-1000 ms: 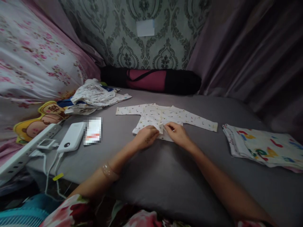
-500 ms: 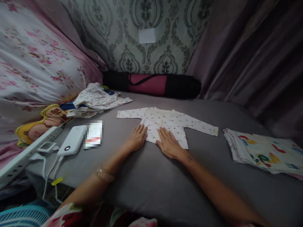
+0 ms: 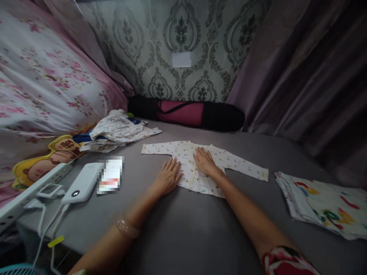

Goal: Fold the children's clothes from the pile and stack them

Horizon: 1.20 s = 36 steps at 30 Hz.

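A small white long-sleeved baby shirt (image 3: 186, 173) with a tiny coloured print lies spread on the grey sheet (image 3: 177, 233), its sleeves stretched out to both sides. My left hand (image 3: 168, 176) rests flat at the shirt's left lower edge, fingers pointing away from me, partly on the cloth. Higher up, near the neckline, my right hand (image 3: 205, 162) lies flat on the shirt's front with its fingers extended. It covers part of the chest, and my right forearm hides some of the lower right side. Neither hand grips anything.
Rumpled baby clothes (image 3: 117, 130) lie at the back left. Folded printed cloth (image 3: 329, 204) sits at the right. Nearer left are a white power bank (image 3: 83, 183) with cables, a power strip (image 3: 37, 191) and a blurred-out card (image 3: 111, 175). A black-and-red bag (image 3: 183, 113) lies along the wall.
My right hand has slid up the shirt from its lower part to near the neckline. My left hand stays by the left edge. The camera view has tilted slightly upward.
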Motion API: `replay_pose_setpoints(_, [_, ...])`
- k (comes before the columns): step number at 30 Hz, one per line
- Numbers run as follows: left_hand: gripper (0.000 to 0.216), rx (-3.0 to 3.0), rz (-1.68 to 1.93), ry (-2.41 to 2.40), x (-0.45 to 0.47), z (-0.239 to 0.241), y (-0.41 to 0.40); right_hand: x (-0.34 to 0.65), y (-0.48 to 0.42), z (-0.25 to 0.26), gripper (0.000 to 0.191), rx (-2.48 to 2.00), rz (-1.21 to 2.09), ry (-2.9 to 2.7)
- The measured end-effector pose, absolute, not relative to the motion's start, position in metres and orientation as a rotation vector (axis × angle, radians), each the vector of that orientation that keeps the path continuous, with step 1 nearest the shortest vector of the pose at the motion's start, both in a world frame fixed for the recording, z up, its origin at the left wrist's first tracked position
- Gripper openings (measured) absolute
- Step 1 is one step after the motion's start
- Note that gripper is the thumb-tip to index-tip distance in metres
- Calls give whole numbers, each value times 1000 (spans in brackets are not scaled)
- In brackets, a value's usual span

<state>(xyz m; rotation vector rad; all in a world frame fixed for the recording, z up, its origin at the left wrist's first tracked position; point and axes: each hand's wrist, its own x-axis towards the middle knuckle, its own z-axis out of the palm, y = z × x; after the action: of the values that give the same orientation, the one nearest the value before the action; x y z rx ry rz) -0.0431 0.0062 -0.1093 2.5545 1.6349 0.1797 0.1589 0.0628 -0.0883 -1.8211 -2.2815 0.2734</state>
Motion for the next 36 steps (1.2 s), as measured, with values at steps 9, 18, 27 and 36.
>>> replay_pose_setpoints(9, [58,2490,304,1631,-54,-123,4,147,89,-115,64,-1874,350,-2380])
replay_pose_setpoints(18, [29,1967,518,2130,-83,-108,16,102,117,-98,58,-1755,342,-2381])
replay_pose_setpoints(27, [31,1964,517,2035,-80,-112,10,53,135,-115,62,-1794,419,-2298])
replay_pose_setpoints(36, [32,1963,464,1985,-88,-110,8,47,132,-124,62,-1839,272,-2233])
